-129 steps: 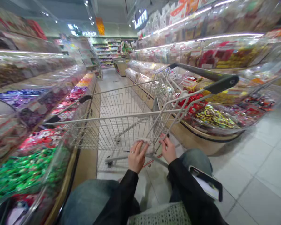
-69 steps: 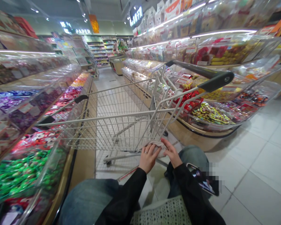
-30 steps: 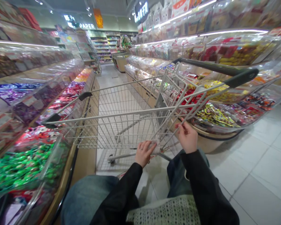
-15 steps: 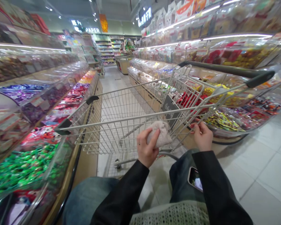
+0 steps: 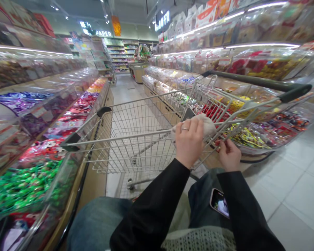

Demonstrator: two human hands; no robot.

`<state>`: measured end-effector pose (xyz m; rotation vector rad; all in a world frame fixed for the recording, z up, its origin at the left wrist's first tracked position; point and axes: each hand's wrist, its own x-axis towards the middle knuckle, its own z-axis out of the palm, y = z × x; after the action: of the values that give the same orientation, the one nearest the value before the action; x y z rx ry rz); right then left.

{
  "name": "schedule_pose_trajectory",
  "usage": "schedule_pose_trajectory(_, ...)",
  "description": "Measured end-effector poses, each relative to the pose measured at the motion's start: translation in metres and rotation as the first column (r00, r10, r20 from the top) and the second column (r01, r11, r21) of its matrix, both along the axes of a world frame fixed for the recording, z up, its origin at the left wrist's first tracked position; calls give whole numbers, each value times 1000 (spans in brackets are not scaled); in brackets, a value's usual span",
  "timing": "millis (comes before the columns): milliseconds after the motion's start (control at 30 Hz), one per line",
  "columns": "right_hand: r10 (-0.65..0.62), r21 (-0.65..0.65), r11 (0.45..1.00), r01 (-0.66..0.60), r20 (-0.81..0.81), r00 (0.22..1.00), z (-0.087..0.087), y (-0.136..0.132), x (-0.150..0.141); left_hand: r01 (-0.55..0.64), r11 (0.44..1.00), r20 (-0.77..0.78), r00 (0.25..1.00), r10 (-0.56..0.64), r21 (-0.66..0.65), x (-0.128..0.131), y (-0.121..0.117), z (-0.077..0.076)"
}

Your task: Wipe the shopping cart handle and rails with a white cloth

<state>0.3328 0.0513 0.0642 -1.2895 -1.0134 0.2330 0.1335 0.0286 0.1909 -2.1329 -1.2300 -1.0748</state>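
Note:
My left hand [image 5: 189, 141] presses a folded off-white cloth [image 5: 208, 126] over the top side rail of a metal shopping cart [image 5: 125, 137]. Its fingers are wrapped over the cloth, and a ring shows on one of them. Lower and to the right, my right hand [image 5: 229, 155] is closed at the wire side of the cart, near its handle end. Its fingertips are partly hidden behind the wires. The cart stands crosswise in front of my knees, with its dark handle [image 5: 253, 82] at the upper right.
Bins of wrapped sweets line the left side, with green ones [image 5: 23, 188] nearest. More packed bins [image 5: 251, 136] stand close behind the cart on the right. A phone [image 5: 219, 202] lies on my right thigh. The tiled aisle [image 5: 125, 89] runs back to far shelves [image 5: 119, 57].
My left hand has moved up and right with the cloth, from beside the cart's basket onto the top rail. My right hand has shifted slightly down and stays by the wires.

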Motion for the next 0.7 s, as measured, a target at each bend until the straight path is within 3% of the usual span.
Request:
schedule_pose_trajectory(100,-23,-3,1000,23,12,1000,-2,3,0,-90,996,84,992,89,1,-54,-6,-7)
schedule_pose_trajectory(300,-32,-8,999,32,53,998,-2,8,2,-335,941,127,932,340,-57,-205,-12,-14)
schedule_pose_trajectory(400,-36,-8,999,37,89,995,-3,13,2,-362,926,123,919,374,-112,-258,-12,-11)
schedule_pose_trajectory(467,-44,-7,999,45,127,991,-3,16,3,-360,919,99,920,378,-163,-272,-11,-5)
schedule_pose_trajectory(567,-72,-13,997,77,216,974,3,11,10,-392,891,63,908,415,-230,-267,-10,4)
schedule_pose_trajectory(700,-130,7,991,137,361,923,40,-19,13,-426,870,65,889,454,-249,-247,-18,8)
